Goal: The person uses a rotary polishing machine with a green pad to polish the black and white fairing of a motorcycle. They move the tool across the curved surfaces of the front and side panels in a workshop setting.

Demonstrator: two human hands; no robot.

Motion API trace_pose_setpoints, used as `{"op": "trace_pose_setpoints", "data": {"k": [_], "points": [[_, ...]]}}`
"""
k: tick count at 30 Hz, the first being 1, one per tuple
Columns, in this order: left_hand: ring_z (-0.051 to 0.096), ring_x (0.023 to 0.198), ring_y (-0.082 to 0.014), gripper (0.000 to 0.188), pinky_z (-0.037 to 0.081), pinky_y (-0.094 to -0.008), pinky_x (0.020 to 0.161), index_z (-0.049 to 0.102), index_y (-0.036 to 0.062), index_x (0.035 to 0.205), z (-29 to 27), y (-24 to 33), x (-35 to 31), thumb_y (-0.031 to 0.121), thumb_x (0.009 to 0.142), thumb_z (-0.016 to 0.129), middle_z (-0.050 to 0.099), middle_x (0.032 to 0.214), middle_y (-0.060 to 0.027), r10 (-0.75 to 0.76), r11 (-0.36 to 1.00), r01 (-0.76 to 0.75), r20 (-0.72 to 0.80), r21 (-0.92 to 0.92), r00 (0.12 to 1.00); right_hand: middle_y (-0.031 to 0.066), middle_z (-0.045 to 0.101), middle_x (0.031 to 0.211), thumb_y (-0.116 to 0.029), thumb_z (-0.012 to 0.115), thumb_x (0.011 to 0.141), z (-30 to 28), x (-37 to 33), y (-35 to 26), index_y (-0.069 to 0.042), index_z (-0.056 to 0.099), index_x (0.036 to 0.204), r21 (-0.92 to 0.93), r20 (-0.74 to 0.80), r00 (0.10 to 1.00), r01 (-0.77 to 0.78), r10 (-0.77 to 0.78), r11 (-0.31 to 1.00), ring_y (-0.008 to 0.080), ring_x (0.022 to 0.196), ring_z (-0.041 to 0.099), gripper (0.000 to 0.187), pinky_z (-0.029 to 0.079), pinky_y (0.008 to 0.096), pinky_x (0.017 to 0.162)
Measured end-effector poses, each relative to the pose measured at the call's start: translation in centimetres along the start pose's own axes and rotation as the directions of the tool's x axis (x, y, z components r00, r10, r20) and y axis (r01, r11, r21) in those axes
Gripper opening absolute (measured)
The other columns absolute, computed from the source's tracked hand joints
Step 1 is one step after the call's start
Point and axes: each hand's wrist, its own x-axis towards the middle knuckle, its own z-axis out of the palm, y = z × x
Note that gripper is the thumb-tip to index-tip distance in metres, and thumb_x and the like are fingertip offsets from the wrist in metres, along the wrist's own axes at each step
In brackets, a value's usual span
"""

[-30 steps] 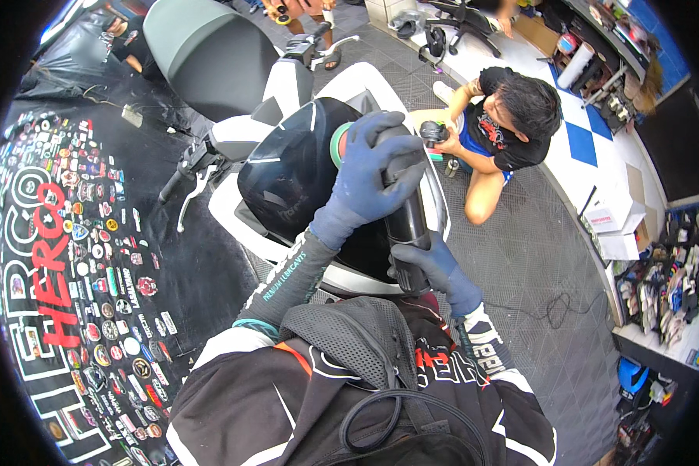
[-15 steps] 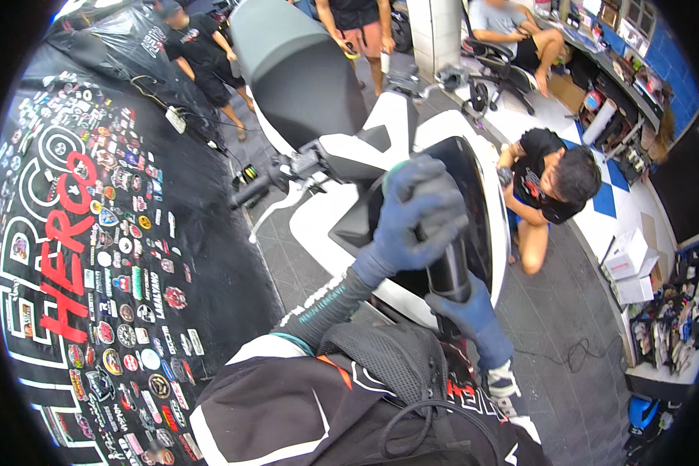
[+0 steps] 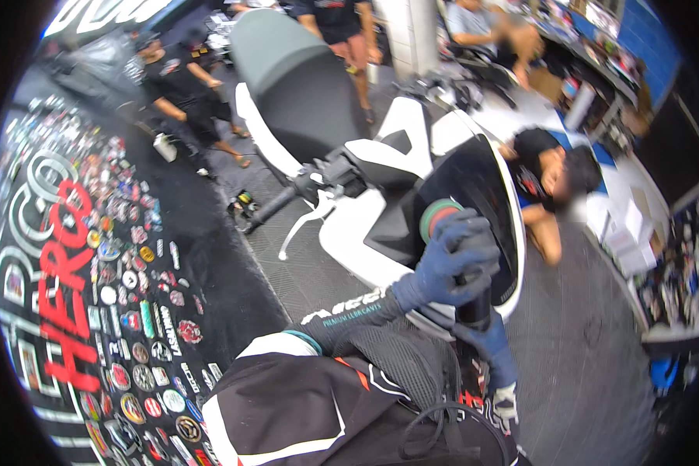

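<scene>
A black hand-held power polisher (image 3: 474, 309) with a round green-edged, reddish pad (image 3: 442, 220) is held between my two gloved hands. My left hand (image 3: 452, 264) is closed over its head, just behind the pad. Farther back, my right hand (image 3: 485, 342) wraps the black handle, its fingers partly hidden. The pad is at the dark front windscreen or panel (image 3: 474, 182) of a white scooter (image 3: 353, 245); whether they touch I cannot tell. Left of my hands are the scooter's handlebar grip (image 3: 269, 210) and a white brake lever (image 3: 293, 233).
A person (image 3: 544, 175) crouches close on the scooter's right side. Others stand beyond the black seat (image 3: 307, 93) and at far left (image 3: 179, 93). A sticker-covered black sheet (image 3: 210, 272) hangs at left. White boxes (image 3: 621, 233) and shelves of goods stand at right.
My hands and the polisher have shifted right and nearer to me, and more of the pad now shows. The whole view has moved, and the crouching person's head is lower.
</scene>
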Motion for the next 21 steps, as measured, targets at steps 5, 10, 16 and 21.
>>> {"op": "trace_pose_setpoints", "data": {"k": [5,10,16,21], "points": [[0.051,0.135,-0.0458,0.048,0.044,-0.0569,0.112,0.075,0.0165,0.118,4.4,0.6,-2.2,0.016,0.071,0.088,0.057,0.141,-0.018,-0.037,0.999,0.037,0.136,0.001,0.99,0.0112,0.07,0.134,-0.019,0.093,0.08,-2.9,-2.1,3.3,0.001,0.059,0.144,0.041,-0.039,0.996,-0.076,0.078,0.996,0.0185,0.121,0.066,0.076,0.05,0.0355,0.108],[0.049,0.136,-0.0464,0.049,0.043,-0.0569,0.114,0.074,0.0176,0.121,9.7,1.2,-2.6,0.017,0.074,0.087,0.056,0.142,-0.0176,-0.14,0.987,0.157,0.27,-0.043,0.953,0.0092,0.071,0.13,-0.015,0.09,0.083,-6.2,-3.5,5.7,0.001,0.06,0.141,0.318,-0.026,0.997,-0.055,0.066,0.947,0.0183,0.117,0.067,0.068,0.052,0.035,0.103],[0.048,0.137,-0.049,0.048,0.043,-0.0573,0.112,0.073,0.0174,0.122,16.5,-0.7,0.4,0.019,0.077,0.086,0.054,0.144,-0.0187,-0.233,0.972,0.228,0.261,0.049,0.937,0.0108,0.075,0.103,-0.019,0.086,0.086,-13.8,-1.0,6.2,0.001,0.062,0.13,0.352,0.066,0.98,-0.197,0.186,0.915,0.0195,0.086,0.074,0.053,0.06,0.0355,0.078],[0.05,0.135,-0.0474,0.047,0.043,-0.0571,0.112,0.072,0.0171,0.123,19.0,-3.7,4.7,0.019,0.077,0.086,0.055,0.142,-0.0189,-0.24,0.956,0.209,0.14,0.208,0.961,0.0114,0.075,0.099,-0.021,0.086,0.087,-19.6,3.6,1.0,0.003,0.061,0.129,0.185,0.142,0.969,-0.225,0.201,0.957,0.0198,0.081,0.075,0.054,0.061,0.0351,0.074]]}}
